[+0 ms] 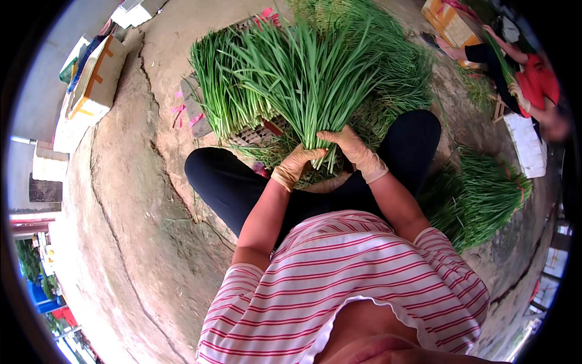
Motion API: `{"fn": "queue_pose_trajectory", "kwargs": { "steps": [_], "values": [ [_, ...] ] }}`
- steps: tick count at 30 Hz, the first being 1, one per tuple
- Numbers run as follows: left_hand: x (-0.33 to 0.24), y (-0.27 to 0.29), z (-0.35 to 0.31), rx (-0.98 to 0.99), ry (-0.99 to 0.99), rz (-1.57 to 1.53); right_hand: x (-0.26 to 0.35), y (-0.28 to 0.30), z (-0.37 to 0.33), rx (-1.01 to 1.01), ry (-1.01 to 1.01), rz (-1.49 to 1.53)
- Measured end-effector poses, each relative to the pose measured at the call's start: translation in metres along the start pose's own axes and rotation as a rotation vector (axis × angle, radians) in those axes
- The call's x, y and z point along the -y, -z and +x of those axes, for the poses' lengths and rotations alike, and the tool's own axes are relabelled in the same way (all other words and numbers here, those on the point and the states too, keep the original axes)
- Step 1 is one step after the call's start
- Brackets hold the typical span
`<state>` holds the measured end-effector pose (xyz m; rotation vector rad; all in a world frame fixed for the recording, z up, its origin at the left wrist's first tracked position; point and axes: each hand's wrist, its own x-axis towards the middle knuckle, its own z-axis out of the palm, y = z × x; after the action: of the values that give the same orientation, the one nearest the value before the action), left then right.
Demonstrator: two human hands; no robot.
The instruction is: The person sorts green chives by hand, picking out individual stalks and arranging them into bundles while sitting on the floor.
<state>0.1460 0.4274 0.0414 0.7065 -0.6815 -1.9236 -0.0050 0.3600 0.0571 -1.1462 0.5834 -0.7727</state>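
Your gloved left hand (295,165) and gloved right hand (354,151) hide the stalk ends of the fanned bunch of long green chives (306,73); beyond that bunch, a co-worker's blurred figure (533,85) is cut off

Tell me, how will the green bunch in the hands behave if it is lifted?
The bunch is probably floppy: its long thin leaves already fan outward. It looks light, and loose leaves may slip out, since only the left hand and right hand clasp its base.

- A white foam box (97,79) with orange tape stripes lay on the concrete at the far left.
- An orange-yellow carton (450,23) stood at the top right, near a co-worker.
- A white rectangular box (526,145) lay at the right, beside that person.
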Motion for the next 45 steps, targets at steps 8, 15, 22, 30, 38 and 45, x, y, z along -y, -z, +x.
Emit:
{"fn": "queue_pose_trajectory", "kwargs": {
  "steps": [8, 15, 22, 30, 38, 45],
  "values": [
    [-0.011, -0.018, -0.005, -0.025, -0.008, 0.068, 0.007, 0.007, -0.002, 0.146, 0.004, -0.159],
    [0.000, 0.006, 0.006, -0.152, -0.032, 0.525, -0.020, 0.001, 0.010, 0.134, -0.049, -0.120],
    [-0.005, 0.000, -0.010, -0.045, 0.016, -0.102, -0.002, 0.001, -0.002, 0.148, -0.046, -0.018],
    [-0.005, -0.019, -0.012, 0.112, 0.037, -0.240, 0.008, 0.010, 0.006, 0.264, -0.030, -0.234],
    [-0.040, -0.034, -0.006, -0.083, -0.168, -0.091, 0.068, -0.014, 0.036, 0.319, -0.196, -0.392],
    [-0.018, 0.005, 0.004, -0.244, -0.146, -0.264, 0.026, 0.016, 0.054, -0.056, -0.055, -0.411]
  ]
}}
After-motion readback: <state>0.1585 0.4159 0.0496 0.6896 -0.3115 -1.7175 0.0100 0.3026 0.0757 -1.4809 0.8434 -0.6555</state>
